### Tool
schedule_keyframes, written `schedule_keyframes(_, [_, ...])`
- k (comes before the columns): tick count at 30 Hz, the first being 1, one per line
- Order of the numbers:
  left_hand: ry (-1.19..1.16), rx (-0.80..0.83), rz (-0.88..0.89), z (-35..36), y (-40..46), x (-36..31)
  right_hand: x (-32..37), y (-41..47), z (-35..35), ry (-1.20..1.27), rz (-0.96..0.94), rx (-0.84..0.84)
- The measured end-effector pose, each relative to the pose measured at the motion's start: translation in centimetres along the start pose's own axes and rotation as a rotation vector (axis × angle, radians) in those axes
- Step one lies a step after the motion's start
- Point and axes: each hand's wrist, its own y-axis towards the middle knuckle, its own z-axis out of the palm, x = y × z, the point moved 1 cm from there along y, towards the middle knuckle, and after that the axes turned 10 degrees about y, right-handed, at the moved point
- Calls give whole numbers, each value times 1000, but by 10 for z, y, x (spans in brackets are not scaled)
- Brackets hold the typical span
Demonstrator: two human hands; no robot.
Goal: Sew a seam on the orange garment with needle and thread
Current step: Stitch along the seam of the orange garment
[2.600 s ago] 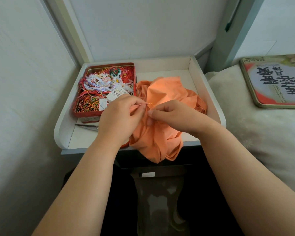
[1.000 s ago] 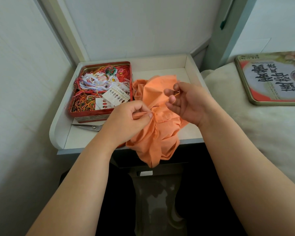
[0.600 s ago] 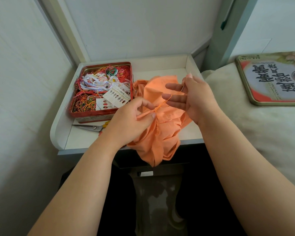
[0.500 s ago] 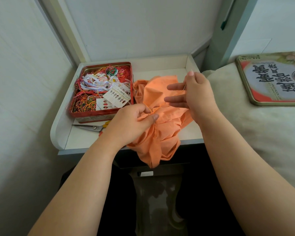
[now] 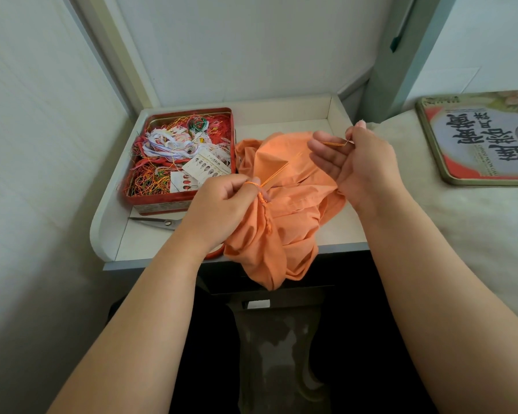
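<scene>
Orange thread (image 5: 277,172) runs taut from my right hand (image 5: 356,165), whose fingers (image 5: 352,135) pinch what I take for the needle, others spread, to my left hand (image 5: 222,204) gripping the orange garment (image 5: 284,222) bunched on the worktop (image 5: 293,122). Stitch drawn through; next, re-enter beside the seam.

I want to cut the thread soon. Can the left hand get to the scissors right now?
Probably not yet: the left hand pinches the orange garment. The scissors lie close beside its wrist, uncovered, so it looks easy once it lets go.
</scene>
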Motion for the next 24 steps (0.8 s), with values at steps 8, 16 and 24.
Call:
schedule_keyframes(8, [-101, 115, 48, -5, -2, -2, 3, 5, -5, 146, -32, -64])
schedule_keyframes(16, [-69, 169, -8, -7, 1, 5, 3, 6, -6, 181, -30, -97])
schedule_keyframes(24, [-46, 126, -29, -10, 2, 7, 1, 12, -11, 132, 10, -128])
